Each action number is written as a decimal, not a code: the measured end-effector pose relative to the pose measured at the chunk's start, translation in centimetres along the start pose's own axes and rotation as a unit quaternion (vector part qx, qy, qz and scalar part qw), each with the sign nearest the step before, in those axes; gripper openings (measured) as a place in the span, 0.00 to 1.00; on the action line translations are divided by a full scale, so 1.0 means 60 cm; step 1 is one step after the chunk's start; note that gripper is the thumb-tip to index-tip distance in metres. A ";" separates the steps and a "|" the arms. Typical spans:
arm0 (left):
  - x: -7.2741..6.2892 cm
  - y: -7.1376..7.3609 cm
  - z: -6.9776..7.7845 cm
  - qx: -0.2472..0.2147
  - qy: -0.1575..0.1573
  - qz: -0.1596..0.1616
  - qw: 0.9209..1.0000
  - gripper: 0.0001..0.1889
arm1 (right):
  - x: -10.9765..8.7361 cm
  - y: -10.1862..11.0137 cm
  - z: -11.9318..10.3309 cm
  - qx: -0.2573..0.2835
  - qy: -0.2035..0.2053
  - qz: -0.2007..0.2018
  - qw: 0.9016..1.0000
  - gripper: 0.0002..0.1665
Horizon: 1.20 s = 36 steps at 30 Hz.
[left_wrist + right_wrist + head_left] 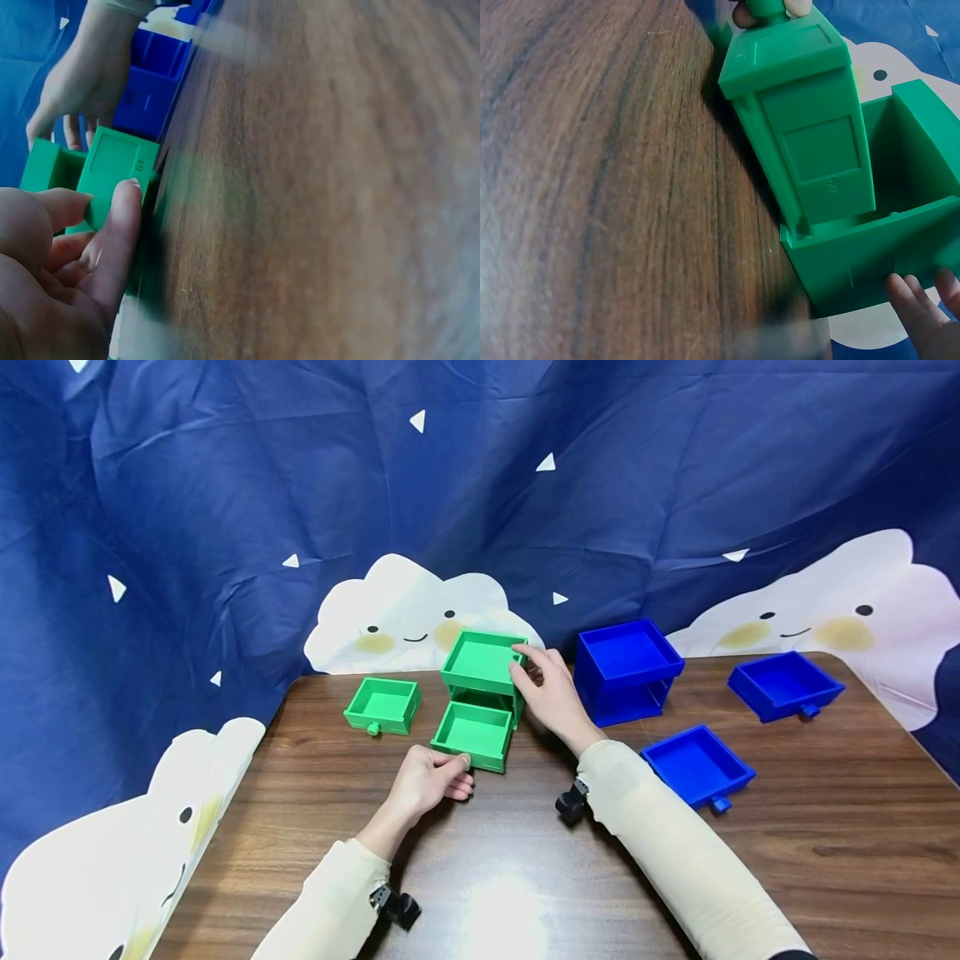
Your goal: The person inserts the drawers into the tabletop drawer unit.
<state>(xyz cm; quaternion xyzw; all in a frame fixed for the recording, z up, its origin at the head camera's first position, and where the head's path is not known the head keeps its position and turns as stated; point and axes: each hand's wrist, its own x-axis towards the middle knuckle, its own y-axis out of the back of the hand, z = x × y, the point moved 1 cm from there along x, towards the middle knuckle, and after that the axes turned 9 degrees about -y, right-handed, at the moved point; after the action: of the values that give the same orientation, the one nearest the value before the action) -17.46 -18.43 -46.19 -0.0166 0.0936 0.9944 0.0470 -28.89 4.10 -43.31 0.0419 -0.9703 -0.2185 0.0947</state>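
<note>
My left hand (426, 782) pinches the front knob (766, 7) of a green drawer (474, 732) between thumb and fingers. The drawer's rear end meets the lower front opening of a green cabinet (483, 662), and most of the drawer is outside it. My right hand (553, 692) is at the cabinet's right side, its fingers fairly straight, with fingertips on the side wall and top rim. In the right wrist view, those fingertips (909, 300) lie against the wall. Left of the cabinet, a second green drawer (382, 703) rests on the table with its knob facing front.
A blue cabinet (627, 668) with an open front stands right of the green one. One blue drawer (697, 766) lies in front of it, beside my right sleeve; another blue drawer (785, 685) sits farther right. Behind the wooden table (600, 893) hangs a blue cloud-print cloth (480, 485).
</note>
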 end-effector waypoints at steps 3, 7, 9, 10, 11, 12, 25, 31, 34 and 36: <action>0.002 0.000 -0.001 0.001 -0.004 0.002 1.000 0.15 | 0.000 -0.001 0.001 -0.002 0.002 0.003 1.000 0.27; 0.006 -0.002 -0.004 0.005 -0.009 0.001 1.000 0.16 | -0.001 -0.002 0.000 -0.002 -0.001 0.005 1.000 0.27; 0.008 -0.003 -0.005 0.005 -0.007 -0.003 1.000 0.16 | -0.002 -0.001 -0.001 0.001 -0.005 0.004 1.000 0.27; 0.009 -0.003 -0.005 0.004 -0.005 -0.004 1.000 0.16 | -0.003 0.000 -0.002 0.002 -0.007 0.003 1.000 0.27; 0.009 -0.004 -0.006 0.005 -0.007 -0.007 1.000 0.16 | -0.003 0.000 -0.001 0.003 -0.008 0.003 1.000 0.27; 0.010 -0.004 -0.006 0.005 -0.006 -0.008 1.000 0.16 | -0.003 0.000 -0.001 0.002 -0.008 0.003 1.000 0.27; 0.018 -0.001 -0.004 0.000 -0.007 0.005 1.000 0.15 | -0.001 0.001 -0.001 0.008 -0.002 0.006 1.000 0.27; 0.017 0.001 -0.006 -0.006 -0.003 0.012 1.000 0.15 | 0.000 -0.001 0.000 0.004 -0.003 0.008 1.000 0.27; 0.017 0.000 -0.005 -0.007 -0.002 0.016 1.000 0.15 | 0.001 -0.002 -0.001 0.007 0.001 0.009 1.000 0.26; 0.018 0.000 -0.005 -0.006 -0.005 0.015 1.000 0.15 | 0.002 -0.002 -0.001 0.009 0.003 0.010 1.000 0.26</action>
<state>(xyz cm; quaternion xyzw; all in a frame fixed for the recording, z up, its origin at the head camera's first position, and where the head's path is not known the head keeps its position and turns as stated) -18.52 -18.37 -46.56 -0.0104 0.0879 0.9956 0.0320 -28.98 3.96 -43.25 0.0340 -0.9722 -0.2090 0.0995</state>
